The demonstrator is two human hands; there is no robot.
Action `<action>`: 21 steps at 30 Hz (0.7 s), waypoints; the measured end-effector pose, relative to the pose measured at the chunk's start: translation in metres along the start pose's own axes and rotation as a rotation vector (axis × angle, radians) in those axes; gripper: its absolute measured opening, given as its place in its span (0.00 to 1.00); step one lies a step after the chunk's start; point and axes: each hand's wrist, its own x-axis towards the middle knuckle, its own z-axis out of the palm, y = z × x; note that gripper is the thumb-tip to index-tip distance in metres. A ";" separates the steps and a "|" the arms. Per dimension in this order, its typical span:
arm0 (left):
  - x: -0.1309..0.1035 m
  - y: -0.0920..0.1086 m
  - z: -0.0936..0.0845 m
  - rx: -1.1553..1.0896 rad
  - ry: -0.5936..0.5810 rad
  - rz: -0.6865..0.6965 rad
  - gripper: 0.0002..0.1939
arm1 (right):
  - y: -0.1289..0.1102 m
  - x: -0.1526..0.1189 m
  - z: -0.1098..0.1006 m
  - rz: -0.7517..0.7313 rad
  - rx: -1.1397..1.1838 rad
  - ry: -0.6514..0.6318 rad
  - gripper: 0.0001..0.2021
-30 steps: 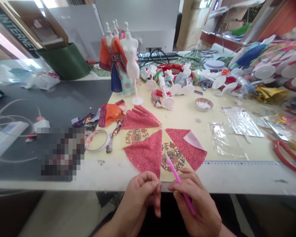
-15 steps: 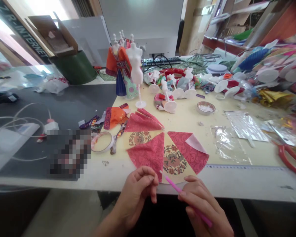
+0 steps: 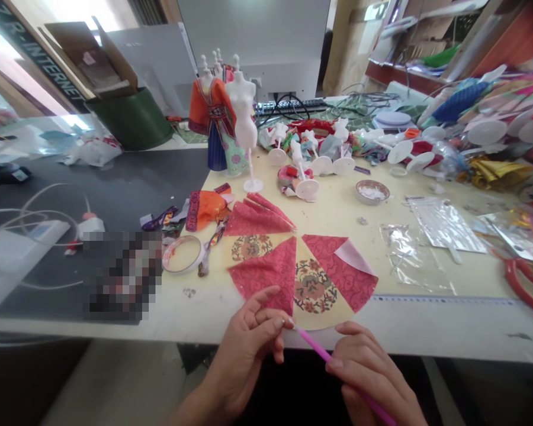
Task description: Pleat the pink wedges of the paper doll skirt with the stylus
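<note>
My right hand (image 3: 368, 370) is wrapped round a thin pink stick (image 3: 313, 344), whose pale tip meets the fingertips of my left hand (image 3: 257, 337). The thumb and forefinger of that left hand are pinched together; whatever they hold is too small to make out. Just beyond both hands lies fabric with red panels (image 3: 269, 266) and cream panels with round floral prints (image 3: 315, 287). One corner of the right red panel (image 3: 337, 266) is folded over, showing a pale pink underside.
Behind the fabric stand a bare white mannequin (image 3: 245, 118) and a dressed one (image 3: 213, 118). A small bowl (image 3: 371, 192), plastic bags (image 3: 446, 225) and red-handled scissors (image 3: 522, 278) lie right. A tape roll (image 3: 183, 254) and orange cloth (image 3: 207, 209) lie left.
The pink stick's tip has moved left and down from above the fabric to my left fingertips. My left forefinger has lifted and the hand has shifted slightly right.
</note>
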 end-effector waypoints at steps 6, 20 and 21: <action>0.001 -0.001 -0.001 0.012 0.026 0.005 0.28 | 0.000 0.003 0.002 -0.065 -0.091 -0.018 0.11; 0.000 -0.004 -0.001 0.034 0.014 -0.037 0.26 | -0.003 0.000 0.006 0.065 0.033 0.066 0.13; 0.000 -0.003 -0.001 0.032 0.013 -0.034 0.26 | -0.003 0.000 0.006 0.068 0.032 0.065 0.13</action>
